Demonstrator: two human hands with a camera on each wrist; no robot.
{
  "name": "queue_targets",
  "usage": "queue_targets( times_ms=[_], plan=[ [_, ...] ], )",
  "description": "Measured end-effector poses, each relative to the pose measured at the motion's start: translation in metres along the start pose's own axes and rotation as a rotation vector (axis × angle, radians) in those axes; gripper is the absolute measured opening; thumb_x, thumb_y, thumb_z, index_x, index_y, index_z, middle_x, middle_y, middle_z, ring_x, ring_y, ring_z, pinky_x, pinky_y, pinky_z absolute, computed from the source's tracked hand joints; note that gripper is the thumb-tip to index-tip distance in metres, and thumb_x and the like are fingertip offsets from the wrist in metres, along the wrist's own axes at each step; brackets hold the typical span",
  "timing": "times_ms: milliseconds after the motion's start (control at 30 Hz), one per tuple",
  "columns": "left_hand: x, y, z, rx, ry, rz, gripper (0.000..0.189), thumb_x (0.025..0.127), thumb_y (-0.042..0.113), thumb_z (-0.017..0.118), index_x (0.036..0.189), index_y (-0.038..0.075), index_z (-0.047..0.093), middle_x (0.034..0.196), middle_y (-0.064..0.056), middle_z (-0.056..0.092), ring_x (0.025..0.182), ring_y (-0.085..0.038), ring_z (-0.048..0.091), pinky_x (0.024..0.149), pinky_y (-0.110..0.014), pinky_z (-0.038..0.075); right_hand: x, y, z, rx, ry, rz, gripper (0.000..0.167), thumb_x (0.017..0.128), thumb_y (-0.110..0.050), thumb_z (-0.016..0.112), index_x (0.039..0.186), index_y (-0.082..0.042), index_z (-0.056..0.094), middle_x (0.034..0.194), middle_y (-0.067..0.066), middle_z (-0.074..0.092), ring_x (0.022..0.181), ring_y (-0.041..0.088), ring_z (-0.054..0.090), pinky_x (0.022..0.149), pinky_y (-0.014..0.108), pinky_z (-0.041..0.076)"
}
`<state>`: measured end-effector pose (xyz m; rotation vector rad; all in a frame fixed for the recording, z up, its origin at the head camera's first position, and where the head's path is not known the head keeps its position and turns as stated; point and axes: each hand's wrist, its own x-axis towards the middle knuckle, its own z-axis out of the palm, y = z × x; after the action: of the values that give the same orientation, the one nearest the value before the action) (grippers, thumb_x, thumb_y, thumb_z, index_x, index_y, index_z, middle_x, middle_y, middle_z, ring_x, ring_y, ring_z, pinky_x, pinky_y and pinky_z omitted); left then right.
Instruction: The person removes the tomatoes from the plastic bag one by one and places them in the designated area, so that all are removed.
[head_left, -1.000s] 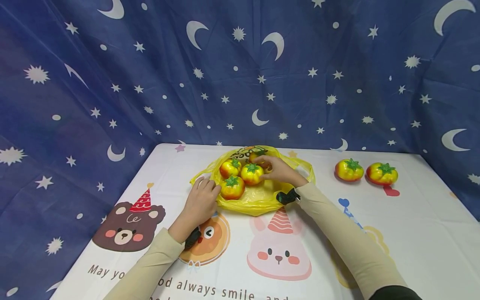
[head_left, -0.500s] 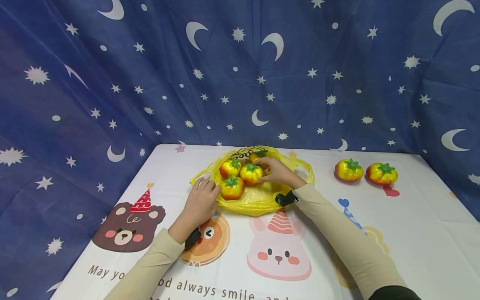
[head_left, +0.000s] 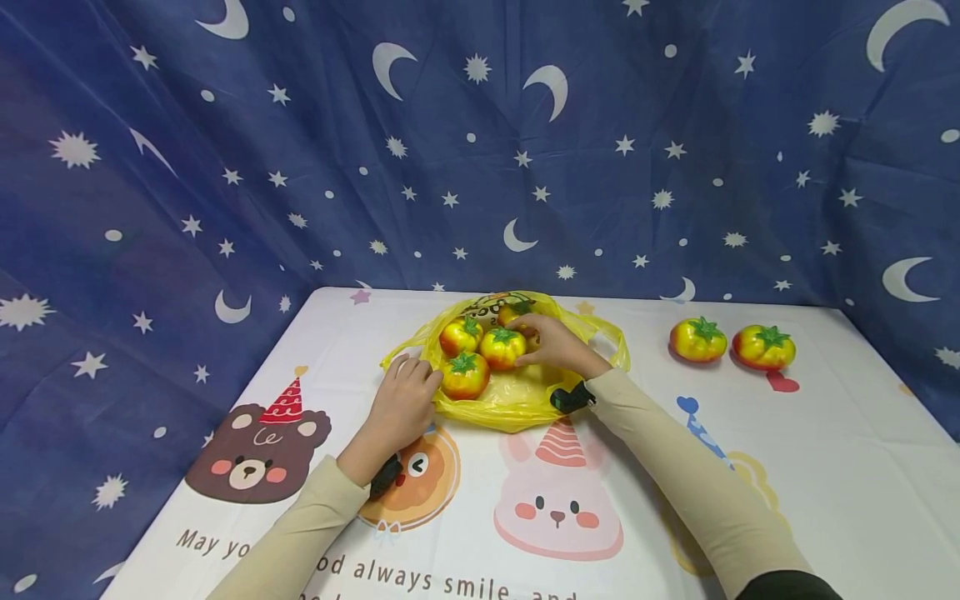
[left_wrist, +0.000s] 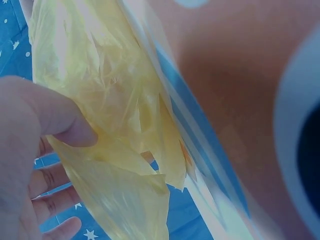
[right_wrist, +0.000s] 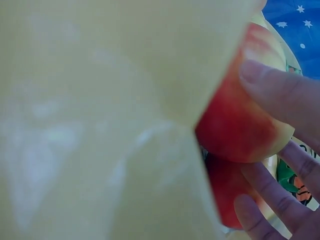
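Observation:
A yellow plastic bag (head_left: 517, 408) lies spread on the table, its mouth facing me. Inside are several shiny yellow-red toy tomatoes with green leafy tops. My left hand (head_left: 405, 398) pinches the bag's left rim; in the left wrist view the thumb presses the thin yellow film (left_wrist: 115, 165) against the fingers. Reaching into the bag, my right hand (head_left: 558, 342) holds the middle toy tomato (head_left: 502, 348) at its right side. The right wrist view shows the thumb on its red skin (right_wrist: 240, 115), and bag film covers much of that view.
Two more toy tomatoes, one (head_left: 698, 340) beside the other (head_left: 763, 347), sit at the back right of the table. The white cloth (head_left: 862, 467) carries printed animals and lettering. A blue star-and-moon curtain (head_left: 480, 167) hangs behind and along the sides.
The right hand and the tomato it holds have shifted very slightly to the left within the bag. The left hand keeps its place on the rim.

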<state>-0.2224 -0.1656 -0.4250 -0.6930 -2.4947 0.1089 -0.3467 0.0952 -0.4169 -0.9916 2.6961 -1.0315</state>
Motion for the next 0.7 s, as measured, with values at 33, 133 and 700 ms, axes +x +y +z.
queue_targets(
  times_ms=[33,133,700],
  plan=[
    [0.000,0.000,0.000,0.000,-0.003,-0.001,0.020,0.069,0.006,0.065,0.088,0.007,0.060,0.088,-0.008,0.058,0.095,-0.029,0.056,0.099,-0.048,0.042,0.000,0.000,0.000,0.003,0.000,0.002,0.056,0.071,-0.016,0.080,0.122,-0.006,0.059,0.124,0.013,0.059,0.103,0.029,0.059,0.087,0.040,0.049],
    [0.000,0.000,0.001,0.000,-0.006,-0.002,0.021,0.069,0.006,0.065,0.088,0.007,0.060,0.088,-0.008,0.058,0.097,-0.029,0.056,0.099,-0.048,0.042,-0.002,0.000,-0.002,0.000,0.000,0.015,0.056,0.070,-0.016,0.081,0.121,-0.007,0.060,0.123,0.012,0.060,0.103,0.028,0.059,0.086,0.039,0.050],
    [0.001,-0.001,-0.002,-0.006,-0.017,-0.003,0.020,0.069,0.005,0.064,0.089,0.007,0.060,0.088,-0.009,0.058,0.102,-0.031,0.057,0.100,-0.048,0.041,-0.007,0.003,-0.010,0.027,-0.034,0.029,0.053,0.072,-0.016,0.079,0.120,-0.005,0.060,0.116,0.014,0.062,0.101,0.028,0.056,0.082,0.036,0.050]
  ],
)
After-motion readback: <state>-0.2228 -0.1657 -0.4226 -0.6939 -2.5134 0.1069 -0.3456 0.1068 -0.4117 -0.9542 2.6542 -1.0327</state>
